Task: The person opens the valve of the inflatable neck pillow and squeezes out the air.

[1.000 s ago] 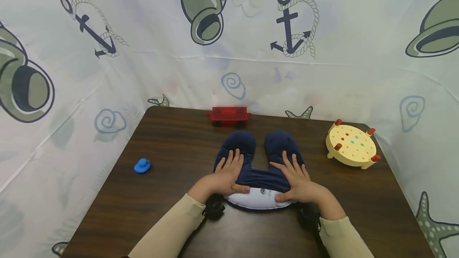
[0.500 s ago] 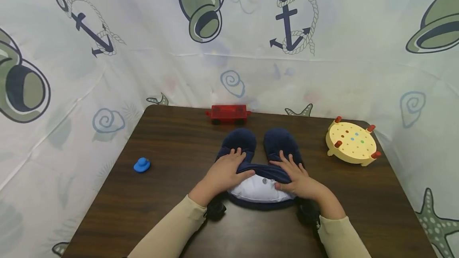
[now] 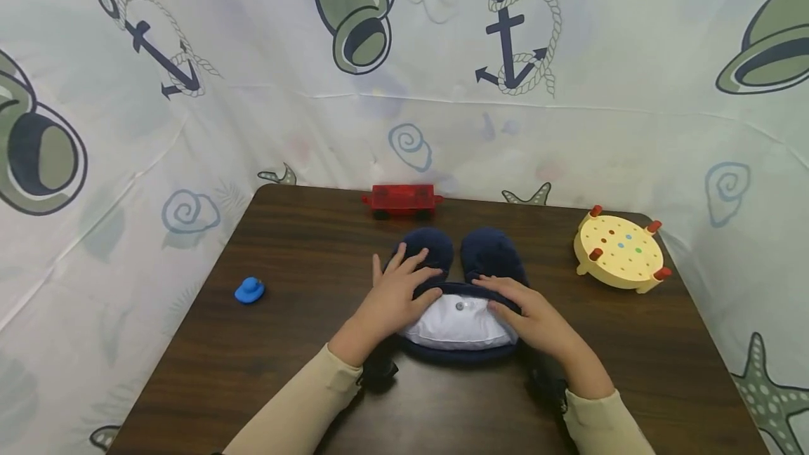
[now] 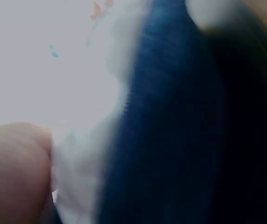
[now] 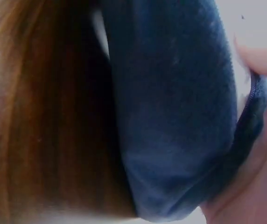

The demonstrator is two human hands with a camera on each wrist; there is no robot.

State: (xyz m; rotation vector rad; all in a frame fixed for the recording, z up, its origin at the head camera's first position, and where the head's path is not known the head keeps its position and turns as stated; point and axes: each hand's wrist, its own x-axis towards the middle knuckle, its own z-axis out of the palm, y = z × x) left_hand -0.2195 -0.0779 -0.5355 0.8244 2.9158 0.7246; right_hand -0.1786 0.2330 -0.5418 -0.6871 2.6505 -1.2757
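Note:
A navy, U-shaped neck pillow (image 3: 493, 255) lies on the dark wooden table (image 3: 303, 251), its two arms pointing away from me. Along its near curve the navy cover is parted over white material (image 3: 464, 328) with a small grey round spot. My left hand (image 3: 393, 295) rests on the pillow's left side, fingers spread and thumb near the white part. With my right hand (image 3: 545, 318) I pinch the cover's edge at the right, thumb by the white part. A zipper edge (image 5: 252, 91) runs beside that thumb in the right wrist view. The left wrist view is blurred.
A red toy wagon (image 3: 403, 201) stands at the table's far edge. To the right is a round yellow toy with red-tipped legs (image 3: 619, 251). A small blue hat-shaped piece (image 3: 250, 290) lies at the left. A patterned cloth (image 3: 600, 139) hangs behind the table.
My left hand has lifted slightly and spread its fingers. My right fingers have drawn in from lying flat to the cover's edge. The navy cover's opening has shifted, exposing more white.

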